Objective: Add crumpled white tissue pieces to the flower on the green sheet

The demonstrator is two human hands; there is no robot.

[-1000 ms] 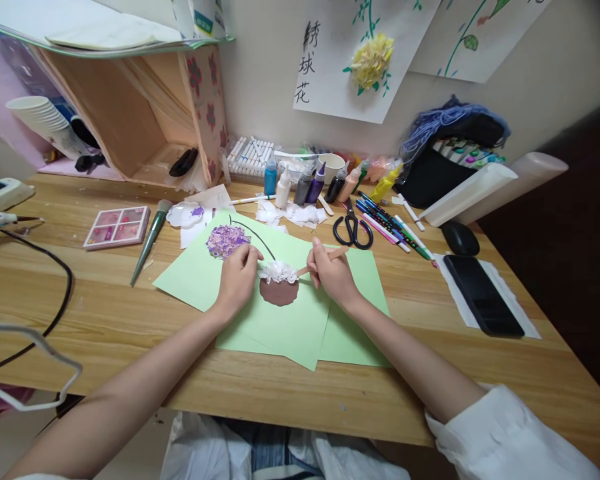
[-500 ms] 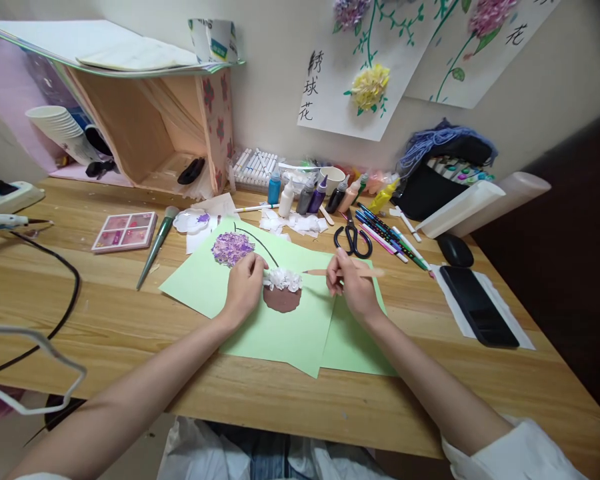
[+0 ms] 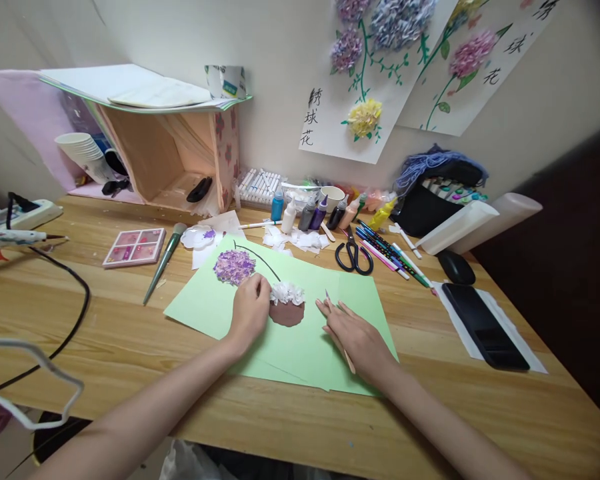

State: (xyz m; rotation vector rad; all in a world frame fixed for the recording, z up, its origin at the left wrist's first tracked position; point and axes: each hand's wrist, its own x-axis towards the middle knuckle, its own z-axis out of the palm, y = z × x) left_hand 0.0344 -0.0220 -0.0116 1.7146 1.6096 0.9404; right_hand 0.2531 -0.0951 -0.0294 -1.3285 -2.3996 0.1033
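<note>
My left hand point(image 3: 250, 308) rests on the light green paper point(image 3: 275, 363), its fingers curled in a pinch at the left side of a brown pot-shaped cutout point(image 3: 287, 314). What those fingertips hold, if anything, is hidden. White crumpled paper bits point(image 3: 287, 292) cover the cutout's top edge. To the right, my right hand point(image 3: 357, 337) lies palm down on the green paper, fingers fairly stretched. A pencil point(image 3: 349, 361) is tucked between its fingers, tip pointing away from me. A purple-pink flower of paper scraps point(image 3: 234, 267) and a dark curved stem line point(image 3: 260, 256) are on the paper.
Behind the paper stand several paint bottles point(image 3: 307, 217), with torn white paper point(image 3: 300, 241) in front. Black scissors point(image 3: 353, 255) and several pens point(image 3: 390, 248) lie right of them. A phone point(image 3: 484, 327) is at far right; a brush point(image 3: 164, 265), bead box point(image 3: 134, 247) and glue gun point(image 3: 15, 241) are left.
My right hand has turned from an upright pencil grip to lying flat on the paper, the pencil now under it. The right edges of the green sheets now line up more closely. The view has tilted upward.
</note>
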